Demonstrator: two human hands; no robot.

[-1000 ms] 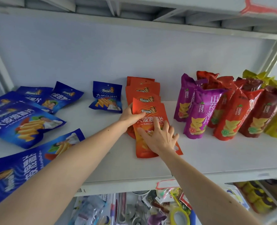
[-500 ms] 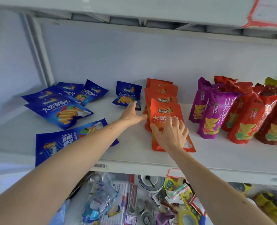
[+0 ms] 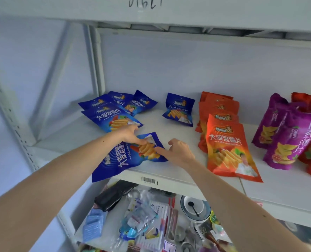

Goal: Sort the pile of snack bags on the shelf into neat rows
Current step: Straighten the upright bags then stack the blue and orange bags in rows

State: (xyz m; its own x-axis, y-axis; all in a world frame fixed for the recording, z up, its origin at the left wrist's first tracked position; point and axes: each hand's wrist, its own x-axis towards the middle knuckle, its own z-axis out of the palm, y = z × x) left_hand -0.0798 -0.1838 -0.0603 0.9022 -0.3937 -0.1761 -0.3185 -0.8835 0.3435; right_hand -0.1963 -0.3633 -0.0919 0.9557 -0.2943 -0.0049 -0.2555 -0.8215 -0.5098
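Blue snack bag [image 3: 125,159] lies skewed at front edge of shelf [image 3: 171,179], one corner overhanging. Left hand [image 3: 131,135] rests on its far end, fingers fairly straight, pressing, not gripping. Right hand [image 3: 178,151] touches right edge of bag, fingers loosely bent, nothing held. Bag looks light, glossy, likely slippery, contents brittle; best pinched by flat sealed edges. Orange row [image 3: 222,135] already neat, toward shelf's right.

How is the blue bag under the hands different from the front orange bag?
The blue bag lies crooked, poking over the shelf edge; the orange bag lies straight in its row. The left hand and right hand touch the blue bag; nobody touches the orange one. Both show the same white lettering.
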